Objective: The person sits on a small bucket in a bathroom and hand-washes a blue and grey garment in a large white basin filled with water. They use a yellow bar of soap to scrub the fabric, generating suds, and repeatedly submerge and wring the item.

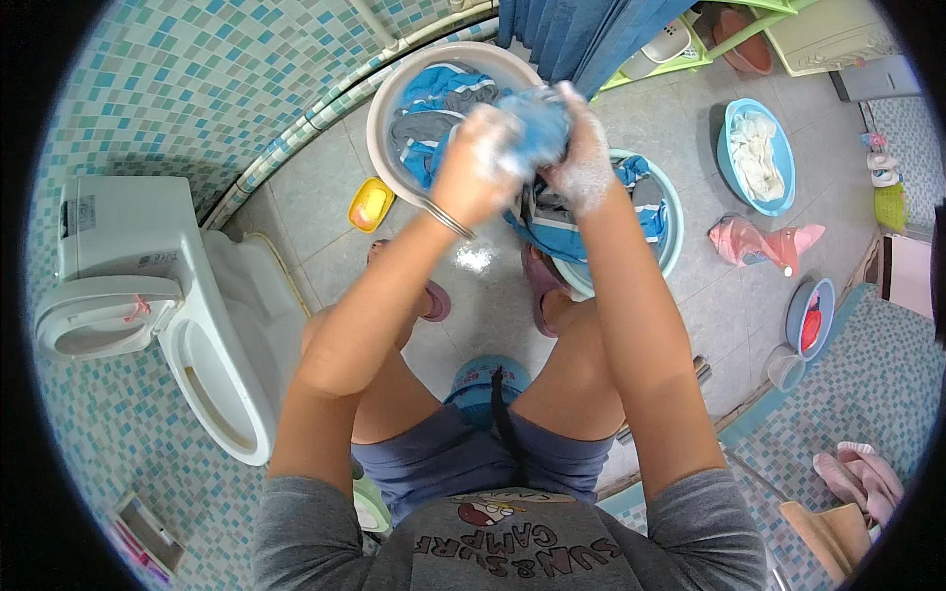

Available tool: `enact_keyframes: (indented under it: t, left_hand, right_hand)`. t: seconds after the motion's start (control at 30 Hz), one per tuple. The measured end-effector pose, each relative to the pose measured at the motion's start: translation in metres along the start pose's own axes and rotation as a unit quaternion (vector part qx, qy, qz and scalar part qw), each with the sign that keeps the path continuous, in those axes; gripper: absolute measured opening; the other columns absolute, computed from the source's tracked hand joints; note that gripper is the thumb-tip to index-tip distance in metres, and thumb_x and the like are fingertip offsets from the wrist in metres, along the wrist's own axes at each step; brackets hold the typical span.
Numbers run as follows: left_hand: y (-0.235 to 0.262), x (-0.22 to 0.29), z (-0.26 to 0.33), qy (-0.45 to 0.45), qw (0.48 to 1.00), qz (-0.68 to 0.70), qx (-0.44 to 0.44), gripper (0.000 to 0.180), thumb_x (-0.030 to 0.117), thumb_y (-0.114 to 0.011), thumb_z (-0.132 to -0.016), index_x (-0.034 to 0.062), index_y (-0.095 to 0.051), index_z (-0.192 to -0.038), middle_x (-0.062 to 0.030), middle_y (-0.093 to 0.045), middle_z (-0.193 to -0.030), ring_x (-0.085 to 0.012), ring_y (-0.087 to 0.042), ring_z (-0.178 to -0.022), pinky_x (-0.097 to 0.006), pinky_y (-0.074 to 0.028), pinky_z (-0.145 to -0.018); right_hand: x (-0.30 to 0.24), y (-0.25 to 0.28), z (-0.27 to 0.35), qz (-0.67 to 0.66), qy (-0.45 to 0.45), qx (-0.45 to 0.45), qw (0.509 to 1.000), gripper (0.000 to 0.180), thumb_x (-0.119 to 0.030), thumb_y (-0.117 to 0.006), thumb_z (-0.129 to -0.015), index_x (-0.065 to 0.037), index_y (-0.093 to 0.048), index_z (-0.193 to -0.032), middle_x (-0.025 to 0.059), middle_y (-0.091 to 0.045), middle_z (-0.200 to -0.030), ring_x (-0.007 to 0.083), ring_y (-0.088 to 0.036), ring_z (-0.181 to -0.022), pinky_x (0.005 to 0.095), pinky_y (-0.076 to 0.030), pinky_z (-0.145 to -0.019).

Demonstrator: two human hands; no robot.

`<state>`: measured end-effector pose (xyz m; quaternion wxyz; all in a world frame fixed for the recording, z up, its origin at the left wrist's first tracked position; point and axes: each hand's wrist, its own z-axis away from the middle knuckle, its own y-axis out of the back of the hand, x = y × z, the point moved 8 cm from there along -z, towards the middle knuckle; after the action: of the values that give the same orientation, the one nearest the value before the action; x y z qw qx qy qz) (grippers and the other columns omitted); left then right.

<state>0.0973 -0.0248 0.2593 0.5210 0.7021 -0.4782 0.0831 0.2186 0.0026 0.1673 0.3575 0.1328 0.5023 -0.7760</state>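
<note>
A wet blue piece of clothing point(539, 126), covered in suds, is bunched up between my two hands. My left hand point(481, 163), with a metal bangle point(446, 219) at the wrist, grips its left side. Foam-coated, my right hand point(583, 163) closes on the other side. Motion blurs the fingers a little. Below on the right, a light blue basin point(676, 231) holds a blue, grey and white garment point(552, 234). Behind my left hand stands a pale pink basin point(379, 148) with more blue and grey clothing point(434, 91) in it.
A yellow soap dish point(371, 205) lies beside the pink basin. Foam point(474, 258) spots the tiled floor between my feet. Left stands a white toilet point(212, 379). To the right are a blue basin of white cloth point(757, 158), a pink plastic bag point(759, 244) and a small blue basin point(810, 317).
</note>
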Motion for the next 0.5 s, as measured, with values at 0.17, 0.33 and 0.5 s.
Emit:
enact_keyframes:
  t: [0.17,0.33,0.5]
  left_hand:
    - [-0.008,-0.006,-0.003,0.141,0.988,-0.033,0.052,0.039,0.013,-0.06,-0.068,0.0032,-0.057,-0.106,-0.0212,-0.057,-0.098,-0.0402,-0.056,-0.09,-0.044,-0.046,-0.083]
    - [0.016,-0.034,-0.001,0.186,0.975,-0.02,0.123,0.036,0.015,-0.055,-0.072,0.0045,-0.058,-0.107,-0.0219,-0.056,-0.099,-0.0392,-0.055,-0.09,-0.045,-0.045,-0.08]
    - [-0.02,0.063,0.0,0.063,0.994,0.064,0.055,0.03,0.031,-0.063,-0.074,0.0066,-0.063,-0.091,-0.0185,-0.056,-0.104,-0.0403,-0.06,-0.081,-0.045,-0.049,-0.064]
  right_hand:
    - [0.035,-0.029,0.009,0.114,0.044,-0.089,0.989,0.02,-0.021,-0.043,-0.091,-0.013,-0.057,-0.102,0.0053,-0.059,-0.099,0.0199,-0.057,-0.092,0.0338,-0.046,-0.08]
    - [0.062,-0.038,0.013,-0.012,-0.062,0.056,0.996,0.027,-0.028,-0.038,-0.092,-0.013,-0.06,-0.094,0.0067,-0.061,-0.093,0.0191,-0.059,-0.082,0.0308,-0.048,-0.067]
    - [0.04,0.04,-0.023,0.135,0.099,-0.033,0.985,0.018,-0.02,-0.049,-0.089,-0.009,-0.057,-0.101,0.0065,-0.06,-0.1,0.0179,-0.059,-0.09,0.0337,-0.05,-0.08]
